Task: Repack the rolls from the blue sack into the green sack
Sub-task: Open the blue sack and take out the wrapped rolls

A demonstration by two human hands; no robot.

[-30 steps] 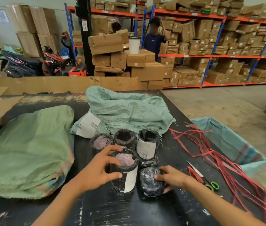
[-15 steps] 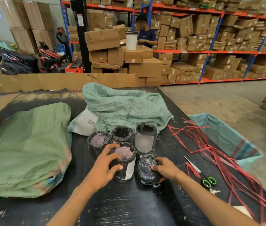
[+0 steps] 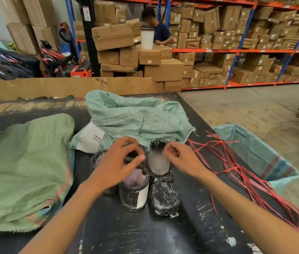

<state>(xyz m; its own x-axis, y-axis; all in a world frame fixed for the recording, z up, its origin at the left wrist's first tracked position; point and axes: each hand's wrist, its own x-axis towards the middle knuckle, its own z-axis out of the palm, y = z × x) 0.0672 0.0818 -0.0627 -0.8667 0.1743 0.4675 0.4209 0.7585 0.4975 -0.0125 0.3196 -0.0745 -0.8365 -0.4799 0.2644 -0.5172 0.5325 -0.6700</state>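
Standing upright in a tight cluster on the black table (image 3: pixel 163 235), the rolls (image 3: pixel 135 191) sit directly under and just ahead of both hands, their long axes vertical, open ends up. The left hand (image 3: pixel 116 165) hangs over the back-left rolls, fingers curled around the rim of one; whether it actually grips or only touches, I cannot tell. The right hand (image 3: pixel 178 158) is at the tall white-labelled roll (image 3: pixel 158 162), fingertips curled at its top edge on the hand's inner side, and again a firm hold isn't clear. That roll is the right hand's by nearness. One wrapped roll (image 3: pixel 164 198) lies lower, nearest the wrists. Beyond the fingertips slumps the pale crumpled sack (image 3: pixel 137 116); out past the left hand lies the flat green sack (image 3: pixel 24 167), so a lifted roll likely travels leftward. Red straps (image 3: pixel 236 171) trail off beyond the right hand.
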